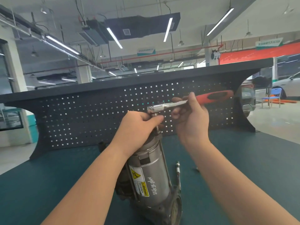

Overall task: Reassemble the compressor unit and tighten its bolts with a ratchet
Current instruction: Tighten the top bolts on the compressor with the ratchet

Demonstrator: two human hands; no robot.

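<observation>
Bench (243,168), green top, black pegboard (97,114) along its back edge. Compressor (151,172) stands on the bench, centre, leaning, yellow warning label facing the camera. Left hand (138,125) wraps its top end, fingers curled round the socket below the ratchet head. Ratchet (186,101) lies level above the compressor; right hand (190,117) grips its metal shank, red handle pointing right. Loose bolt (178,172) lies on the bench just right of the compressor.

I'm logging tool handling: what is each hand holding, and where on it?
The right hand grips the ratchet on its metal shank, ahead of the red handle. The left hand grips the compressor's top end.
</observation>
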